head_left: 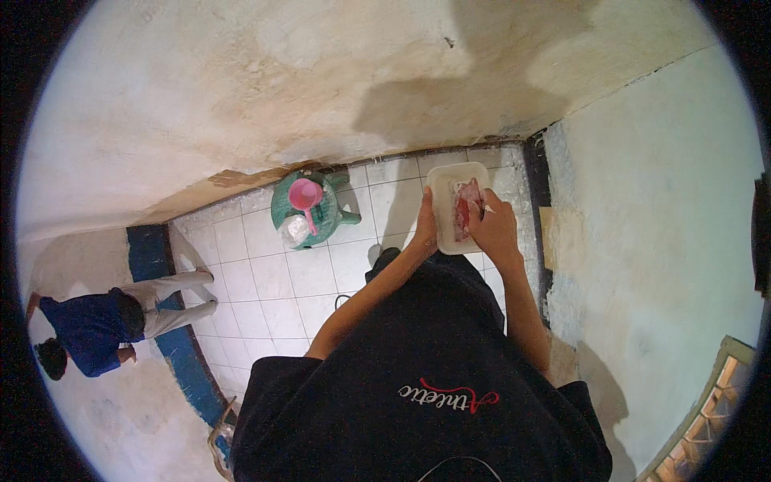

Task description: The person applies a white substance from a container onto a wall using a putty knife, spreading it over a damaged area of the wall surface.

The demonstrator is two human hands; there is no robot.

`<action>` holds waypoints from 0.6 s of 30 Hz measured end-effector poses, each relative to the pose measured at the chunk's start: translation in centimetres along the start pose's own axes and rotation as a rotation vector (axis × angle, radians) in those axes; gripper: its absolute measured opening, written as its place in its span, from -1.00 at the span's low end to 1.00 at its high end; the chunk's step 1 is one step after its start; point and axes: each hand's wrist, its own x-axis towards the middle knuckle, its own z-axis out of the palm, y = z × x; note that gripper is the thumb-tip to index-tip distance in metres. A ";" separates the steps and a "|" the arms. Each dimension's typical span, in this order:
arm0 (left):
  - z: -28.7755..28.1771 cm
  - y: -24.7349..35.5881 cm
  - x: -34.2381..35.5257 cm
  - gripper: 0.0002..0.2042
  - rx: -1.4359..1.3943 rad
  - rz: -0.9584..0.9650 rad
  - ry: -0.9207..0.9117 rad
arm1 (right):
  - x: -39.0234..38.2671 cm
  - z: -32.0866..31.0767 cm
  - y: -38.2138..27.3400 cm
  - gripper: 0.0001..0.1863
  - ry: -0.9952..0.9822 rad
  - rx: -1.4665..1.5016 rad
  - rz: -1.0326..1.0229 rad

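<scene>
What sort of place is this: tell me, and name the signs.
Likely a worn indoor room, perhaps under repair: a stained, patchy wall, a white-tiled floor and a green stool bearing a pink dipper.

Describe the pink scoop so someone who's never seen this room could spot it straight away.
On the white-tiled floor, near the stained wall, stands a green stool. The pink scoop lies on top, its cup nearer that wall than its handle. Its bright pink colour sets it apart from the whitish plastic bundle beside it.
</scene>
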 end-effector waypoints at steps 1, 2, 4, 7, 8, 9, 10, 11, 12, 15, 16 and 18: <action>-0.1 -0.5 0.5 -0.24 0.026 0.024 0.019 | 0.4 -0.7 0.7 -0.60 -0.047 0.022 0.029; -0.1 -1.2 1.2 -0.23 0.054 0.042 0.035 | 0.7 -1.0 1.3 -0.60 -0.042 0.022 0.032; -0.7 -2.5 2.4 -0.25 0.049 0.074 0.066 | 0.9 -0.5 2.5 -0.60 0.065 -0.018 -0.011; 0.6 -3.7 2.7 -0.28 0.011 0.084 0.070 | 1.3 -0.3 3.9 -0.61 -0.043 0.011 -0.038; 1.1 -3.8 2.7 -0.29 -0.020 0.084 0.053 | 1.4 -0.5 4.4 -0.62 -0.111 0.042 -0.015; 0.4 -4.2 2.9 -0.28 -0.037 0.110 0.027 | 1.5 -0.7 4.6 -0.62 -0.113 0.041 -0.013; -0.1 -4.9 3.1 -0.28 -0.040 0.110 0.029 | 1.5 -0.8 4.8 -0.62 -0.131 0.058 -0.006; -0.5 -5.2 2.9 -0.29 -0.082 0.108 0.048 | 1.4 -0.9 5.0 -0.63 -0.150 0.082 0.003; -0.9 -5.7 2.8 -0.29 -0.125 0.107 0.069 | 1.2 -0.7 5.5 -0.63 -0.155 0.085 0.002; -1.0 -6.6 2.2 -0.28 -0.088 0.141 0.098 | 0.3 0.0 6.0 -0.75 -0.161 0.172 -0.011; -1.0 -6.8 1.7 -0.28 -0.138 0.119 0.067 | -0.1 0.1 6.2 -0.76 -0.159 0.165 -0.028; -1.1 -7.0 0.7 -0.28 -0.117 0.154 0.101 | -0.8 0.2 5.9 -0.77 -0.160 0.169 -0.067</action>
